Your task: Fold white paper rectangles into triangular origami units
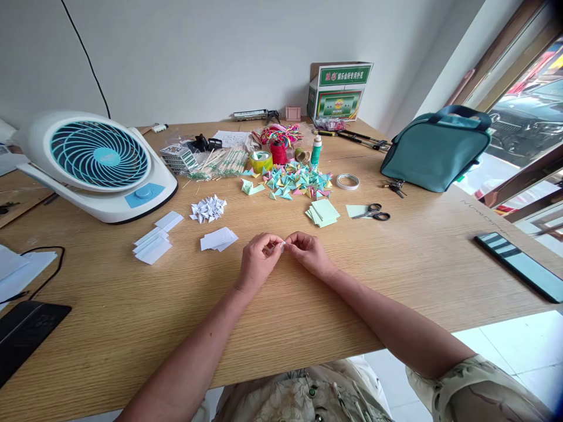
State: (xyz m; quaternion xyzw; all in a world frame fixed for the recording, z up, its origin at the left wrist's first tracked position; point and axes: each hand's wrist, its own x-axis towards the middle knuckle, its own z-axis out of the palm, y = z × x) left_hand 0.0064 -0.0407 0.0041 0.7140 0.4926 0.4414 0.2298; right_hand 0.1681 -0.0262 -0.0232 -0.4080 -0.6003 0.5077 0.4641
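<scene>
My left hand [258, 260] and my right hand [309, 252] meet over the middle of the wooden table [308, 305]. Both pinch a small white folded paper piece [282, 245] between their fingertips; most of it is hidden by the fingers. Just beyond my left hand lie white paper slips [219, 239] and a heap of white folded triangles [209, 208]. Beyond my right hand sits a stack of green paper squares [323, 212]. Farther back is a pile of coloured folded triangles [297, 180].
A white and teal fan [99, 164] stands at the left. Scissors [373, 213], a tape roll [348, 181], a teal bag [435, 149], keys, a cardboard box [338, 91] and a phone [521, 265] lie to the right. More white slips [153, 239] lie left.
</scene>
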